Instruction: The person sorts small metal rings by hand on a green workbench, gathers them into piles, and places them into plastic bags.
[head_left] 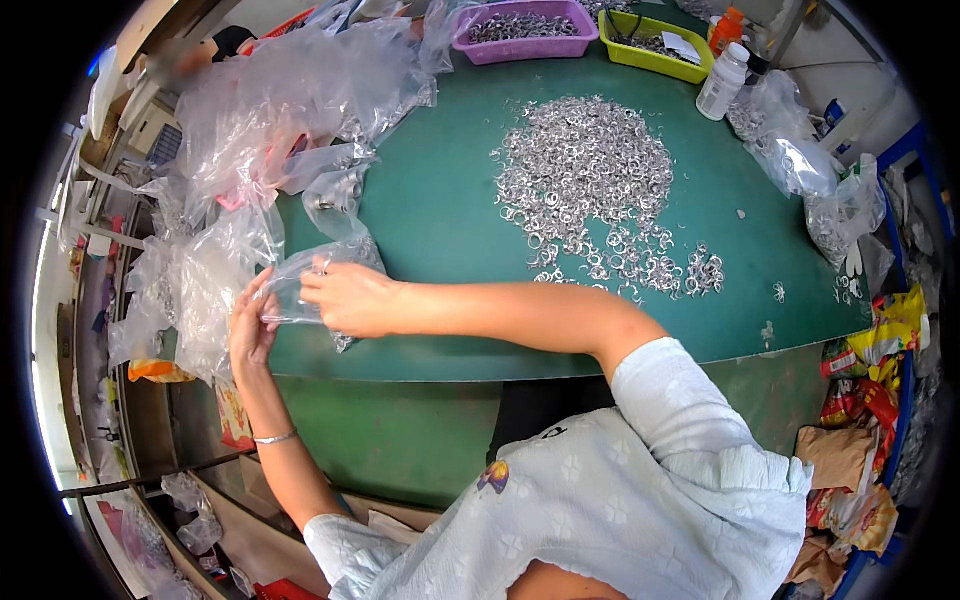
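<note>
Both my hands are at a clear plastic bag at the left end of the green table. My left hand has its thumb and fingers closed on the bag's left edge. My right hand reaches across from the right, its fingers curled over the bag and gripping the film. Whether any metal pieces are inside its fingers is hidden. Small shiny pieces show through the bag's far side. Well to the right of my hands, a wide heap of small silver metal rings lies loose, thinning out toward me.
Several clear bags pile up along the table's left side. At the far edge stand a purple basket and a yellow-green basket with metal parts. A white bottle and more bags line the right side.
</note>
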